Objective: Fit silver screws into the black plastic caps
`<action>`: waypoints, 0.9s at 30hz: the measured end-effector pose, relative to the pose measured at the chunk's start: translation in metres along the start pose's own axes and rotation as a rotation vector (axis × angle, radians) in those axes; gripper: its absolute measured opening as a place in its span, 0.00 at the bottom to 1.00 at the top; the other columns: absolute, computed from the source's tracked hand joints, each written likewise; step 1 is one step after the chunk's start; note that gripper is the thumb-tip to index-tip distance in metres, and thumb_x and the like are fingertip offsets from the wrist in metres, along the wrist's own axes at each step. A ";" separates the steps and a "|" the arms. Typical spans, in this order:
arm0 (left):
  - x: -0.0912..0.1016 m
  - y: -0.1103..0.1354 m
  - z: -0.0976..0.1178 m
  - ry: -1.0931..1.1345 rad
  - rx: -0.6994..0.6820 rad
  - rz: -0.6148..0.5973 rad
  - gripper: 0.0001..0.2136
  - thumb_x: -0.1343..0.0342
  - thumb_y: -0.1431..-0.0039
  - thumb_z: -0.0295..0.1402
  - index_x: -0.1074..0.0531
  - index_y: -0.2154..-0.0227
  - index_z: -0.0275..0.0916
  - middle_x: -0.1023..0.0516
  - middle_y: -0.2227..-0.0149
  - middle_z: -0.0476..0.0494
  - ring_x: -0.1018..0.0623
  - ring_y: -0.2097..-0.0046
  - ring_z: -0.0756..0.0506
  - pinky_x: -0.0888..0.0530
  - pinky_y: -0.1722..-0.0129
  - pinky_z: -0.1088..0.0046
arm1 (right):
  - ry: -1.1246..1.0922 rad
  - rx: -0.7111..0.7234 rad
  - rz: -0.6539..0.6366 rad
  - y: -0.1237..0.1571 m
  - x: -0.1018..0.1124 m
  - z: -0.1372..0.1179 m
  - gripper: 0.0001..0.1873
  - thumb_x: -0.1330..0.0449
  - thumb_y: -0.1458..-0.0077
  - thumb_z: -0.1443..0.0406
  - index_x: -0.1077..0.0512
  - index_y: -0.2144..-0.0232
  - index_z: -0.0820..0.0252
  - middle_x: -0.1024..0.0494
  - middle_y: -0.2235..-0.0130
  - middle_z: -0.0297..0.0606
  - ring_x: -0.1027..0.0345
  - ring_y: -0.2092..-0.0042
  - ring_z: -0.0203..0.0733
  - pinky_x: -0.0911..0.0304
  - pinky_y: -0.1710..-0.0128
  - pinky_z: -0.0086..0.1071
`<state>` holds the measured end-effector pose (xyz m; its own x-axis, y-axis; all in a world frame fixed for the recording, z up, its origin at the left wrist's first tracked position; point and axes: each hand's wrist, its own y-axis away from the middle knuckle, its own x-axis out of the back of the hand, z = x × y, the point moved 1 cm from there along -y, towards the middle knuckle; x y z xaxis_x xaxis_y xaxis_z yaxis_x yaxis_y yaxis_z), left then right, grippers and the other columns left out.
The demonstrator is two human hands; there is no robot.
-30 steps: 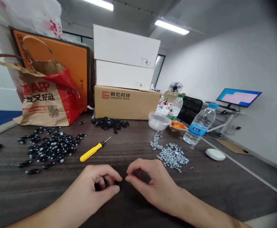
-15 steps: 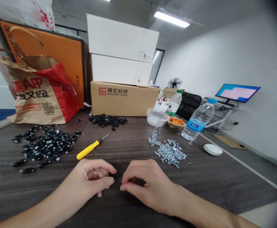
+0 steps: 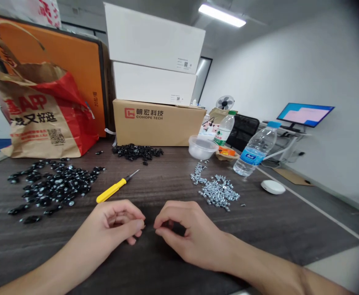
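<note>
My left hand is closed in a pinch, thumb against forefinger. A small black part showed at these fingertips a moment ago; the fingers now hide nearly all of it. Facing it across a narrow gap, my right hand also pinches, and anything between its fingertips is too small or hidden to name. Beyond the left hand lies a yellow-handled screwdriver. A pile of small silver screws is past the right hand. Black parts with silver screw heads are heaped at the left, and plain black parts farther back.
A cardboard box under two white boxes stands at the back. A paper bag is at the left. On the right are a clear plastic tub, a water bottle and a white round device.
The view has shifted slightly. The black part at my left fingertips has gone from sight behind the fingers. Both hands stay pinched and close together.
</note>
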<state>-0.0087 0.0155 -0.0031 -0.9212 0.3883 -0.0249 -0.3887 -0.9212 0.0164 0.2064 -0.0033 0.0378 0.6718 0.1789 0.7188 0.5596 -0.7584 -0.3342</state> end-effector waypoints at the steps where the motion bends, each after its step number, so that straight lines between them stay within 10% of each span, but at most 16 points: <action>1: 0.001 0.000 -0.001 0.003 -0.002 0.002 0.08 0.32 0.47 0.37 0.21 0.70 0.38 0.19 0.75 0.47 0.22 0.73 0.47 0.25 0.72 0.73 | -0.002 -0.001 0.003 0.000 0.000 0.000 0.06 0.39 0.44 0.72 0.22 0.66 0.62 0.22 0.68 0.36 0.30 0.69 0.34 0.37 0.69 0.25; 8: 0.005 0.001 -0.002 -0.046 -0.003 0.018 0.16 0.37 0.40 0.42 0.21 0.52 0.43 0.19 0.66 0.47 0.22 0.68 0.46 0.25 0.65 0.70 | 0.016 0.037 0.043 0.003 0.002 0.001 0.07 0.39 0.42 0.73 0.22 0.62 0.63 0.20 0.66 0.36 0.29 0.69 0.34 0.36 0.67 0.24; 19: 0.002 -0.003 -0.007 -0.108 -0.116 0.019 0.09 0.34 0.45 0.41 0.18 0.64 0.43 0.35 0.76 0.53 0.33 0.75 0.50 0.32 0.78 0.78 | -0.018 0.135 0.061 0.001 0.004 0.000 0.06 0.34 0.39 0.67 0.19 0.62 0.66 0.18 0.69 0.36 0.29 0.71 0.31 0.37 0.68 0.22; 27: -0.002 0.002 -0.007 -0.089 0.021 -0.026 0.12 0.31 0.48 0.42 0.20 0.68 0.39 0.21 0.76 0.48 0.25 0.74 0.48 0.28 0.71 0.74 | -0.031 0.176 -0.004 0.001 0.003 0.002 0.07 0.37 0.39 0.71 0.19 0.62 0.68 0.19 0.67 0.41 0.26 0.67 0.36 0.34 0.65 0.24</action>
<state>-0.0078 0.0126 -0.0096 -0.9082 0.4136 0.0636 -0.4119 -0.9104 0.0381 0.2098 -0.0029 0.0380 0.6826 0.2029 0.7021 0.6365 -0.6370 -0.4348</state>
